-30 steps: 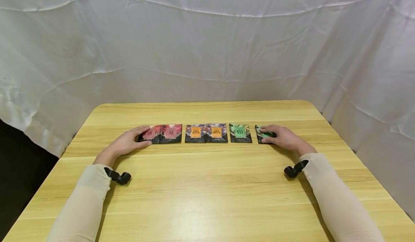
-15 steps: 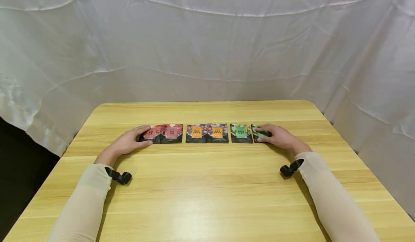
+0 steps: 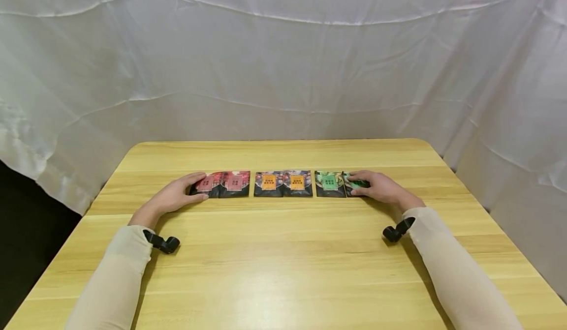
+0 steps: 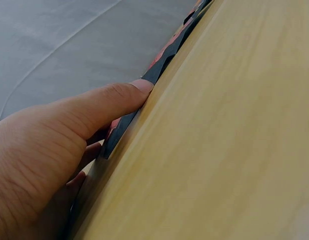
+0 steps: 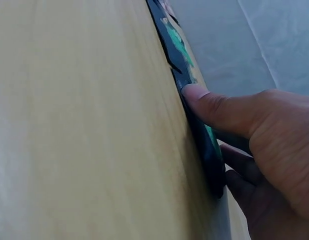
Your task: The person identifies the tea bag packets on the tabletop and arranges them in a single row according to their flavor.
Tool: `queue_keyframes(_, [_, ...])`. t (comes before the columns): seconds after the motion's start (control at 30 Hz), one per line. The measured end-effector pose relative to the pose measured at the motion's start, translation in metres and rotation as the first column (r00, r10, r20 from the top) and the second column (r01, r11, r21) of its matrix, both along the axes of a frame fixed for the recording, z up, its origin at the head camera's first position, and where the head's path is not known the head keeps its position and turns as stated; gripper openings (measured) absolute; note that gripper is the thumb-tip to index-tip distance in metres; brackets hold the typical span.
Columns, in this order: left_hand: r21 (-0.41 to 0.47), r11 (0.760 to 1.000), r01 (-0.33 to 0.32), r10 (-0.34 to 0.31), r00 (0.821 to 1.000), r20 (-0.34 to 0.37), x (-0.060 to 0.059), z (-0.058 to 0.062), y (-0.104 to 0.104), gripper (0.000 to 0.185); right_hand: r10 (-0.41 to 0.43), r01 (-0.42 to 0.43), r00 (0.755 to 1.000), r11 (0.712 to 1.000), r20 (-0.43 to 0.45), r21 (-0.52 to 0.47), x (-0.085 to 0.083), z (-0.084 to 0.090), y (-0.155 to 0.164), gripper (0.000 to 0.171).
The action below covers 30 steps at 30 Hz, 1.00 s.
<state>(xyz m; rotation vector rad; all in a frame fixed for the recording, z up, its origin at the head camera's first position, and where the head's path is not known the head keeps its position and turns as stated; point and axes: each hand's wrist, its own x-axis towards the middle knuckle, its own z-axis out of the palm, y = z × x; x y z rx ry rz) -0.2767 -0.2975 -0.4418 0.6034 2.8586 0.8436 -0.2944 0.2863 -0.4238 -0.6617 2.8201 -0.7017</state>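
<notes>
A row of flat, dark-bottomed sachets lies across the table. My left hand [image 3: 173, 195] holds the outer red sachet [image 3: 204, 184] at the row's left end, thumb on its near edge [image 4: 127, 122]. Against it lies a second red sachet [image 3: 235, 184]. Two orange-labelled sachets [image 3: 268, 184] [image 3: 297, 183] sit side by side in the middle. At the right end, my right hand [image 3: 384, 189] holds the outer green sachet [image 3: 351, 186], partly covering it; the thumb presses its near edge [image 5: 197, 120]. The other green sachet [image 3: 330, 184] lies right beside it.
The wooden table [image 3: 274, 251] stretches toward me in front of the row. Behind it hangs a pale curtain [image 3: 283, 74], which also runs along the sides. Narrow gaps part the red, orange and green pairs. A small black camera [image 3: 164, 242] sits on each wrist.
My right hand has slid the outer green sachet left, up against the other green one; most of this came in the first half second. My left hand has stayed on the red sachet.
</notes>
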Motion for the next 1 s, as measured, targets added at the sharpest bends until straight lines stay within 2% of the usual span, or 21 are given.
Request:
queue_keyframes(0.63, [0.004,1.000,-0.010,0.010,1.000,-0.023,0.0001,-0.0034,0.0009,0.083,0.005,-0.005,0.999,1.000,-0.042,0.012,-0.0008,0.0008,-0.0012,0.048])
queue_keyframes(1.0, [0.035,0.999,-0.032,0.032,0.999,-0.009,-0.0011,-0.0039,0.0009,0.081,0.002,-0.002,0.998,1.000,-0.063,0.001,0.0031,0.0079,-0.0019,0.049])
